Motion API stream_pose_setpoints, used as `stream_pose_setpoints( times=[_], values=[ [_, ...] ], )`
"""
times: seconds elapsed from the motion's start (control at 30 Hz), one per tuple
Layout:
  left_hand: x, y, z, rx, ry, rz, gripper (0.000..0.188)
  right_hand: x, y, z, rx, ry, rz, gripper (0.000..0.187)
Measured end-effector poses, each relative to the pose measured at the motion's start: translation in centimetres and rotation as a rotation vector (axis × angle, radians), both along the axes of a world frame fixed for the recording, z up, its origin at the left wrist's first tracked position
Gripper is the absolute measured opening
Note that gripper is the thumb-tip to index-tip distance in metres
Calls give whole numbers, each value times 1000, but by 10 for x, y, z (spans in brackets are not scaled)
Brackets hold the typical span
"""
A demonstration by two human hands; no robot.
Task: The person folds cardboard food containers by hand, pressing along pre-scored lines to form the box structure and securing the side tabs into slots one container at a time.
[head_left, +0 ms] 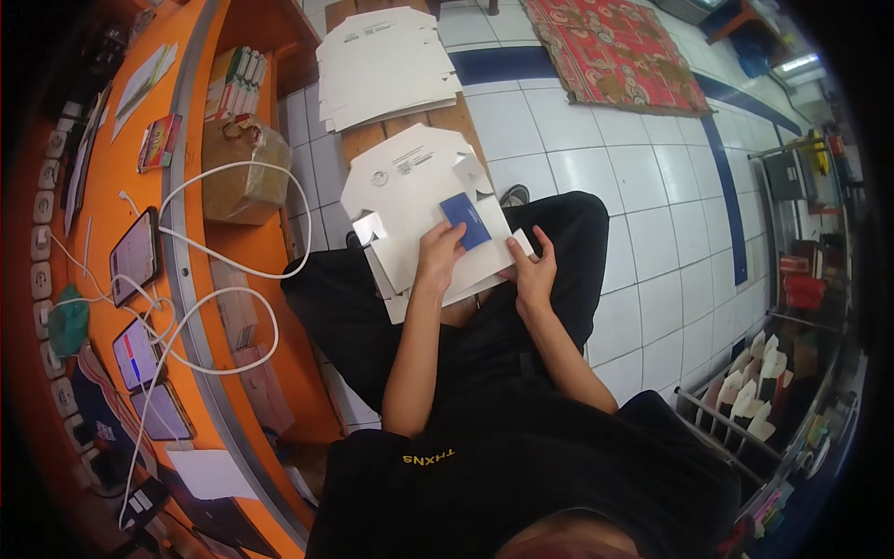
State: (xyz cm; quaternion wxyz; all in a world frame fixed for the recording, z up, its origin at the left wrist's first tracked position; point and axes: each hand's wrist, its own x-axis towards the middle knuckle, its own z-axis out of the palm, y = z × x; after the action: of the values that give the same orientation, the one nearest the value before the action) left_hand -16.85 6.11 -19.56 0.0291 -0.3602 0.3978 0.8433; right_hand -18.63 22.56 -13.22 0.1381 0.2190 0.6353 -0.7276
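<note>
A white die-cut cardboard sheet (400,210) with dark print near its far end lies over my lap and the near end of a wooden bench (368,140). More sheets show under its near edge. My left hand (441,252) is closed at the near-left corner of a small blue rectangular card or booklet (467,222), which rests flat against the sheet. At the sheet's right edge, my right hand (534,268) grips a white flap, thumb on top and index finger raised. Its other fingers are partly hidden below the cardboard.
A stack of similar white sheets (386,70) sits farther along the bench. To the left, an orange counter (200,373) carries phones and looping white cables (270,307). A taped brown box (244,172) fills a shelf. Metal racks (736,433) stand at right; a red patterned mat (615,56) lies beyond.
</note>
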Motion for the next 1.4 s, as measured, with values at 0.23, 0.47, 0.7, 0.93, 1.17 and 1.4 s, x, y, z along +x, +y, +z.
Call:
stream_pose_setpoints(
  times=[0.23,0.47,0.7,0.93,1.17,1.4],
  values=[
    [-9,7,-2,137,77,1,17,10,9,4,434,533,415,27],
    [-31,2,7,87,194,-53,28,-19,-7,-17,551,699,468,28],
    [-16,14,-3,16,17,-32,26,-1,-21,-30,610,496,331,30],
    [-6,22,-24,-67,81,-52,35,1,-21,-40,571,475,321,32],
    [-17,32,-35,-616,140,-150,19,-19,-29,-57,669,461,360,26],
    [0,13,8,-684,284,-446,26,-20,-25,-32,688,438,521,50]
  ],
)
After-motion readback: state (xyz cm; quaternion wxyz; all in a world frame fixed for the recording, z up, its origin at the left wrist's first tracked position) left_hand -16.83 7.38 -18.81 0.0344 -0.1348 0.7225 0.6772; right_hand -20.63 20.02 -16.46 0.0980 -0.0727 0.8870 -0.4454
